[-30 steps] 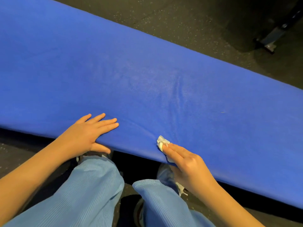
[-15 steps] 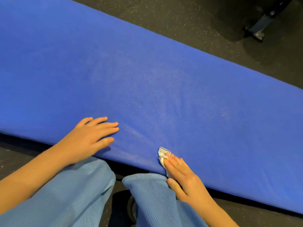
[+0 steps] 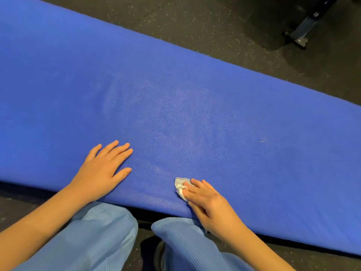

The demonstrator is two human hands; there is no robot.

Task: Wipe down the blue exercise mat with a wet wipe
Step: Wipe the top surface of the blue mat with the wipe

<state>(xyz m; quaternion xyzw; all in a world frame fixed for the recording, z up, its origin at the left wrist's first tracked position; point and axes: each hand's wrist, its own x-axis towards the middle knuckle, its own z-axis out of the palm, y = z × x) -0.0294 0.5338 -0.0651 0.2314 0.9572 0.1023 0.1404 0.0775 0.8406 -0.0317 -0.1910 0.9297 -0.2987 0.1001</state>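
The long blue exercise mat (image 3: pixel 195 106) lies slantwise across the dark floor. My left hand (image 3: pixel 101 171) rests flat on it near its front edge, fingers straight and spread. My right hand (image 3: pixel 207 202) lies to the right at the same edge. Its straight fingers press a small crumpled white wet wipe (image 3: pixel 180 185) onto the mat. Part of the wipe is hidden under those fingers. A faint damp sheen shows on the mat between and beyond my hands.
My knees in light blue trousers (image 3: pixel 101 241) sit just in front of the mat's near edge. A small speck (image 3: pixel 261 141) lies on the mat to the right. A metal equipment foot (image 3: pixel 300 36) stands on the speckled black floor at the far right.
My right hand slid the wipe from the mat's front edge a little farther onto its top. My left hand stayed flat on the mat. The camera tilted slightly.
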